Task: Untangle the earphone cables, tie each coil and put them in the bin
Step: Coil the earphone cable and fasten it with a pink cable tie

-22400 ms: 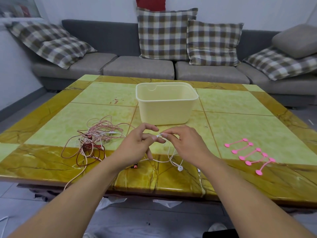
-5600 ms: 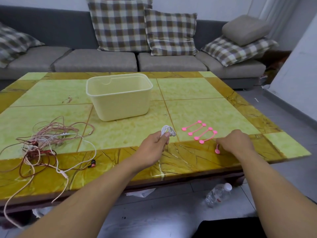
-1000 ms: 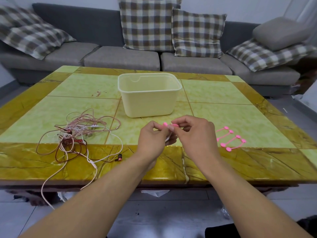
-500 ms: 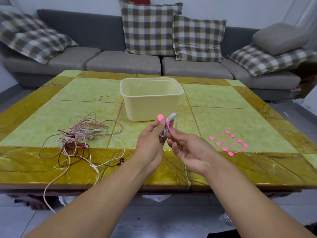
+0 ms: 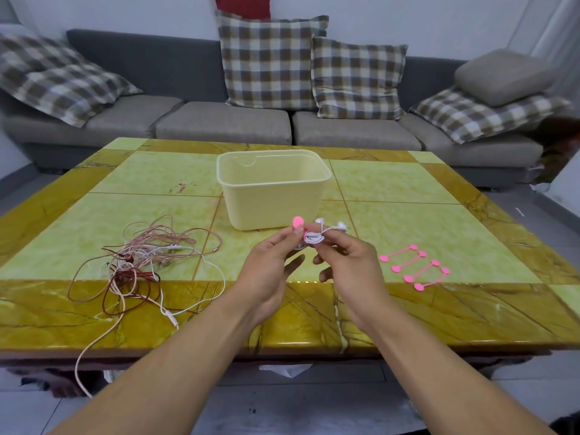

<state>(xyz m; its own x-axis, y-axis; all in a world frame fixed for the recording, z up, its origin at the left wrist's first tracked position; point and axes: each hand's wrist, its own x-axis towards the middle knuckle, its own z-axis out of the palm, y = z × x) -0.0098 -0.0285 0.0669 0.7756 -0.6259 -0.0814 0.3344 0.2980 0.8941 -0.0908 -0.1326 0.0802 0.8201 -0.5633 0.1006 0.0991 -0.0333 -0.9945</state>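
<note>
At frame centre, the left hand (image 5: 272, 265) and right hand (image 5: 344, 258) pinch a white earphone coil (image 5: 314, 237) with its pink tie (image 5: 297, 221) between them above the tabletop (image 5: 408, 215). Directly beyond stands the bin (image 5: 273, 200), equally near both.

A grey sofa (image 5: 219, 127) with checked cushions (image 5: 270, 61) is set against a white wall (image 5: 408, 17), behind a green-and-amber tiled table (image 5: 408, 215)

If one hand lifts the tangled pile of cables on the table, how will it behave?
The cable pile will probably sag and trail, since its thin loops lie loose and one strand hangs over the table edge. It is likely light. The crossed strands would probably rise together as one clump.
</note>
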